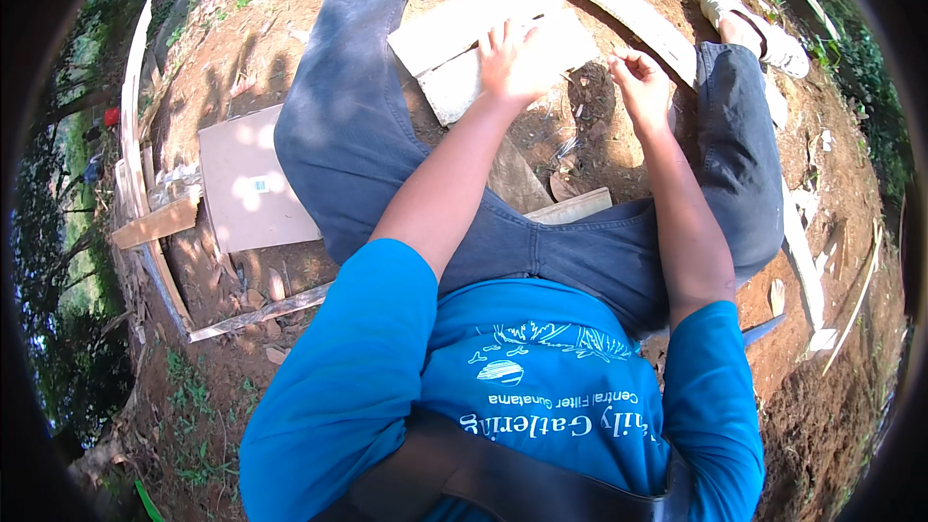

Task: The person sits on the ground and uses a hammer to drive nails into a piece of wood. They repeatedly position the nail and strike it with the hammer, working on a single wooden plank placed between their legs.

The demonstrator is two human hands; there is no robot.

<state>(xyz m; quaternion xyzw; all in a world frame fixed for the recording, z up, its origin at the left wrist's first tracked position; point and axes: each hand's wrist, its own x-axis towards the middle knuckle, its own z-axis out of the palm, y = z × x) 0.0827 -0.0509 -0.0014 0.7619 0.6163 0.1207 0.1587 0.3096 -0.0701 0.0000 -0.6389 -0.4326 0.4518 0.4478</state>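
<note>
My left hand (512, 66) lies with its fingers spread on a pale, flat board (568, 43) between my legs. A second pale board (474, 21) sits against its far side, with a dark seam between the two. To the right, my right hand (641, 89) is raised over the bare soil, apart from the boards. Its fingers are curled in toward the thumb, and anything between them is too small to make out. On the soil between my hands and my lap lies a small shiny, clear scrap (566, 147).
A flat grey-brown panel (253, 208) lies left of my leg, beside a frame of wooden strips (169, 280). A long plank (609, 2) crosses beyond the boards. Short wood pieces (575, 207) lie by my lap. A blue pointed object (764, 329) shows at my right.
</note>
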